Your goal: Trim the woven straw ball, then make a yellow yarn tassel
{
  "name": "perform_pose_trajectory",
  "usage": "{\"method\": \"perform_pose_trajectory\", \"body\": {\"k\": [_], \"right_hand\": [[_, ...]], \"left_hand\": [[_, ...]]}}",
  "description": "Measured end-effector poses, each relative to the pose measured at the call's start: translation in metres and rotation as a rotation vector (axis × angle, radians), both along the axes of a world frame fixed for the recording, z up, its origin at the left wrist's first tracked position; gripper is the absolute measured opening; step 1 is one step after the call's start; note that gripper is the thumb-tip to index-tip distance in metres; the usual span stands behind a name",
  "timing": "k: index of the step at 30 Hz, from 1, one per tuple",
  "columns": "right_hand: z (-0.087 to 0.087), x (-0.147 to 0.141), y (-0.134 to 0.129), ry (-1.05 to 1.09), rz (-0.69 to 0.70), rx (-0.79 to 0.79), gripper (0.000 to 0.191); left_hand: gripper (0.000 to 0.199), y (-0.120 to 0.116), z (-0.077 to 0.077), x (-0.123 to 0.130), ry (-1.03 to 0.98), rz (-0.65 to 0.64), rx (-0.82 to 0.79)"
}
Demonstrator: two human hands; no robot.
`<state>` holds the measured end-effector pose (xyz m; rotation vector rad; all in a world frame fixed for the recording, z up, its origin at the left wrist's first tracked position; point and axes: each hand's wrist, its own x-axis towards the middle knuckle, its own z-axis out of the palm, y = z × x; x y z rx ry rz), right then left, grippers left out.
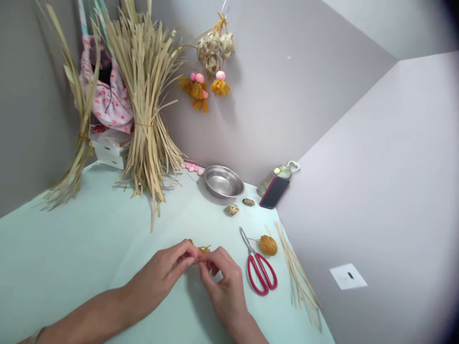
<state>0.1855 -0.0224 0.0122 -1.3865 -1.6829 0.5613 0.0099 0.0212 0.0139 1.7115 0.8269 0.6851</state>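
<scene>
Mustard yarn shows just beyond my fingertips at the lower middle of the view. My left hand pinches the yarn from the left, thumb and fingers together. Close beside it, my right hand pinches the same yarn, its fingertips almost touching the left ones. The exact piece between the fingertips is small and partly hidden. Right of my hands lie red-handled scissors, blades pointing away from me, and a ball of mustard yarn with a loose strand reaching the blades.
Behind stand a metal bowl, a small woven ball, a small roll, and a phone against a bottle. Dry strips lie right; bundles stand back left. Woven balls with tassels hang on the wall.
</scene>
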Motion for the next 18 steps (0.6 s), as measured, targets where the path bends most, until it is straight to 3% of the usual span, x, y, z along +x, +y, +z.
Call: {"method": "perform_pose_trajectory", "body": {"k": [3, 6, 11, 18], "right_hand": [[-0.002, -0.001, -0.003, -0.204, 0.02, 0.254, 0.013], [-0.004, -0.001, -0.003, -0.255, 0.017, 0.329, 0.012], [-0.003, 0.001, -0.003, -0.188, 0.052, 0.222, 0.012], [-0.001, 0.015, 0.001, -0.191, -0.01, -0.058, 0.019]], "left_hand": [[0.016, 0.001, -0.003, 0.002, -0.139, -0.016, -0.218], [0.019, 0.004, -0.01, 0.005, -0.279, -0.058, -0.393], [0.023, 0.01, -0.011, 0.002, -0.296, -0.03, -0.486], [0.02, 0.02, 0.001, -0.014, -0.212, 0.137, -0.336]]}}
